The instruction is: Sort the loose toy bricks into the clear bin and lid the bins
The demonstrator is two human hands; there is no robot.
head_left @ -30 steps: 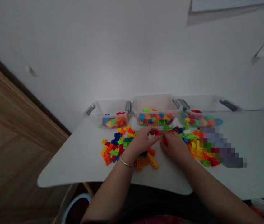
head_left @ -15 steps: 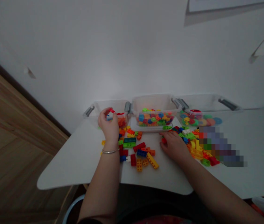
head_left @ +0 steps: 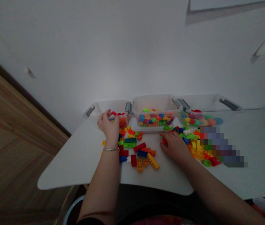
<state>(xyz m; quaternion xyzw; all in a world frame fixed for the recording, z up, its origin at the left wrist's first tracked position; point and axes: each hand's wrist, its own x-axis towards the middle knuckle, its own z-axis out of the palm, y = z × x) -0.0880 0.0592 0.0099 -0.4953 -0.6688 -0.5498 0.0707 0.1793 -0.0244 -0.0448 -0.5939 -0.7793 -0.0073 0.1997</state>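
My left hand [head_left: 109,123] is over the front of the left clear bin [head_left: 95,107], thumb and fingers apart. A red brick [head_left: 114,113] shows just past its fingertips, by other red pieces in that bin. My right hand [head_left: 175,143] rests low on the white table, left of the right-hand brick pile [head_left: 196,150]. Between its thumb and curled fingers a red brick [head_left: 164,141] is partly visible. Loose toy bricks [head_left: 130,143] of many colours lie between my hands, with a long yellow brick [head_left: 153,161] toward the front.
A middle clear bin [head_left: 157,104] full of small coloured bricks stands on a white lid [head_left: 135,126]. The right clear bin [head_left: 212,101] holds round coloured pieces. A wall [head_left: 132,56] rises behind, and a blurred-out patch [head_left: 221,148] covers something at the right.
My left hand has lowered slightly and its fingers have parted from the red brick, which now appears at the bin. My right hand has stayed in place.
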